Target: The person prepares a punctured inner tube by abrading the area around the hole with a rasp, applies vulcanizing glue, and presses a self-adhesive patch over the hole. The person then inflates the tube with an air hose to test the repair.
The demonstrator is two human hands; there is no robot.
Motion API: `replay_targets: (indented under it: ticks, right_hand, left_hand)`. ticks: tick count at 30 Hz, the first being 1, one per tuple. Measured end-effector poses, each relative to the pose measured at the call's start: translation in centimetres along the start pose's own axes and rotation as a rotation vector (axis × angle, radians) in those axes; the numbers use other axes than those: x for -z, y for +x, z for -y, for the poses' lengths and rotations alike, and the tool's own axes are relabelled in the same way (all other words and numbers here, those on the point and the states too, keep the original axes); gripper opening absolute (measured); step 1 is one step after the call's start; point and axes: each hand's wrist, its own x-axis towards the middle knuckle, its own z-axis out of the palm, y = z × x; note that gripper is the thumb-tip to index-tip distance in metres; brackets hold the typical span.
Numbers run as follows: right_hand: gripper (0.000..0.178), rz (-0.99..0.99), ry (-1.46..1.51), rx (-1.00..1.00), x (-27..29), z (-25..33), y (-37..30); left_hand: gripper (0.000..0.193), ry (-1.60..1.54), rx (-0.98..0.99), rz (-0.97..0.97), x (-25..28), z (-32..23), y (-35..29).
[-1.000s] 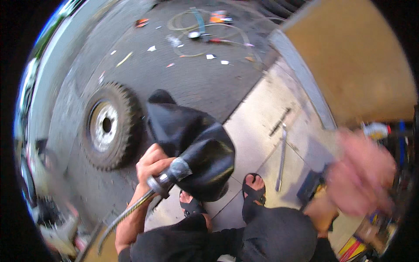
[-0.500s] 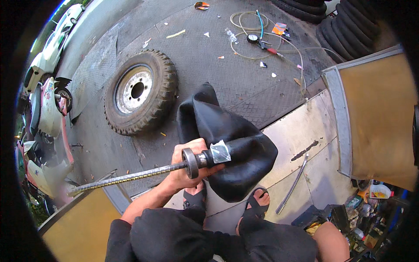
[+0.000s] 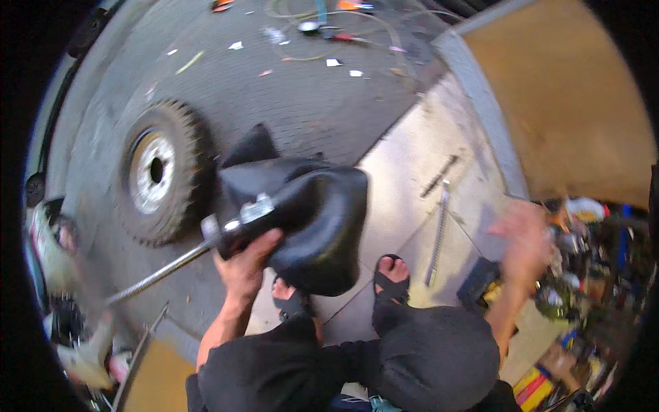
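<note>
My left hand (image 3: 244, 264) is closed around a bunched part of a black rubber inner tube (image 3: 319, 230), held above my feet. A shiny patch-like piece (image 3: 258, 207) lies on the tube just above my fingers. A long ribbed metal rod (image 3: 161, 278) with a blurred round collar runs from the same grip toward the lower left. Whether the rod is fixed to the tube or merely held against it, I cannot tell. My right hand (image 3: 522, 237) hangs off to the right by the cluttered tools, its fingers smeared by motion.
A knobbly tyre on a pale rim (image 3: 168, 172) stands left of the tube. A pressure gauge with hose (image 3: 309, 27) lies at the far side. On the light floor rests a thin metal rod (image 3: 438, 233). Tan panels (image 3: 583, 96) flank me; tools and bottles (image 3: 583, 275) crowd the right.
The view has swung to the right. My right hand has come into sight beside the clutter. My left hand still grips the inner tube, which has turned a little.
</note>
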Motion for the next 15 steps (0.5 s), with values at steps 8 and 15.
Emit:
replay_targets:
  ticks: [8,15]
  right_hand:
    - [0.052,0.173,-0.088,-0.052,-19.5,-11.7,-7.0]
    - [0.031,0.351,0.645,-0.243,-9.1,-0.5,-5.0]
  left_hand:
    - [0.040,0.003,0.086,-0.004,-0.8,0.2,0.5]
    - [0.036,-0.166,0.007,0.207,-1.2,-0.4,1.3]
